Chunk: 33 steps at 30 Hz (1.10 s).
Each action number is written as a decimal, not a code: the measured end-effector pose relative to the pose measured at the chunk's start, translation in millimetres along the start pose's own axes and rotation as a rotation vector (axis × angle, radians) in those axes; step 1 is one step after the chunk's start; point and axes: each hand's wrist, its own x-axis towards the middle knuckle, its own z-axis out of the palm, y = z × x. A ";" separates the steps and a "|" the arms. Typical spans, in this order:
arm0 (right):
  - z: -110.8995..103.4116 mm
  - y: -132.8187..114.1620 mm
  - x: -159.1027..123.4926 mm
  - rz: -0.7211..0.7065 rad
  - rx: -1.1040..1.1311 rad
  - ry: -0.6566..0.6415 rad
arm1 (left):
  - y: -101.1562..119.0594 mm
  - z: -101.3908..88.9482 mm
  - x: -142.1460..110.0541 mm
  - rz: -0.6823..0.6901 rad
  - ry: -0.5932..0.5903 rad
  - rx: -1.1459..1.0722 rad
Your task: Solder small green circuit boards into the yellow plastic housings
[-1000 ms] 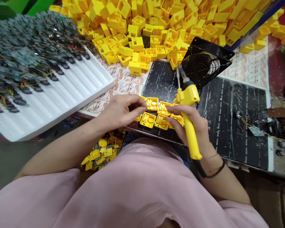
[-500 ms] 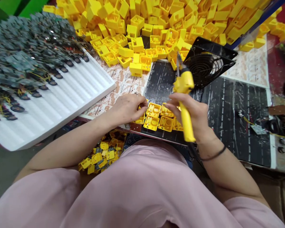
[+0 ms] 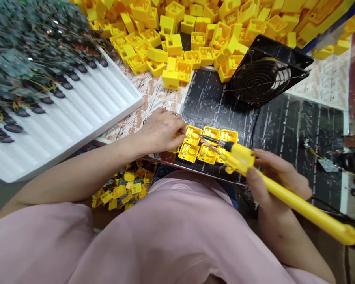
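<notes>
My right hand (image 3: 279, 177) grips a yellow soldering iron (image 3: 242, 157) by its handle. Its metal tip and a thin side tube point left, over two rows of small yellow plastic casings (image 3: 207, 153) with open tops. My left hand (image 3: 165, 129) rests palm down at the left end of these rows, fingers curled and thumb tucked in against the casings. Whatever lies between those fingertips is hidden. A dark mat (image 3: 204, 96) lies under the casings, close to the table's front edge.
A black fan (image 3: 263, 73) stands behind the casings, with a heap of yellow housings (image 3: 171, 43) at the back. On the left, a white foam tray (image 3: 118, 94) carries many circuit boards (image 3: 26, 67) with wires. More yellow pieces (image 3: 127, 187) sit below the table edge.
The soldering iron has swung from pointing up and away to pointing left, its tip lowered over the casings. My right hand has moved right and nearer to me; the left stays almost in place.
</notes>
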 end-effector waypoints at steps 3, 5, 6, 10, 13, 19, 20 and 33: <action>5.6 -6.9 -0.4 -0.134 0.020 -0.051 | 0.3 -1.6 1.8 -0.001 -0.019 0.021; 11.2 -9.3 3.7 -0.181 0.084 -0.074 | 0.2 -2.4 2.3 0.000 -0.023 0.037; 14.2 -9.7 6.4 -0.212 0.102 -0.083 | 0.2 -2.8 2.5 0.003 -0.025 0.045; 23.2 -10.6 17.2 -0.330 0.040 -0.123 | 0.8 -4.4 4.4 0.008 -0.038 0.079; 24.4 -12.3 23.7 -0.372 0.015 -0.170 | 1.7 -5.2 6.6 0.009 -0.045 0.097; 18.6 -14.2 35.3 -0.455 0.006 -0.257 | 4.4 -8.1 8.8 0.023 -0.033 0.102; 18.2 -14.4 36.6 -0.453 -0.003 -0.261 | 4.9 -8.9 8.9 0.026 -0.033 0.105; -1.3 -15.6 36.4 -0.327 -0.079 -0.183 | 7.5 -13.6 10.8 0.012 -0.101 0.161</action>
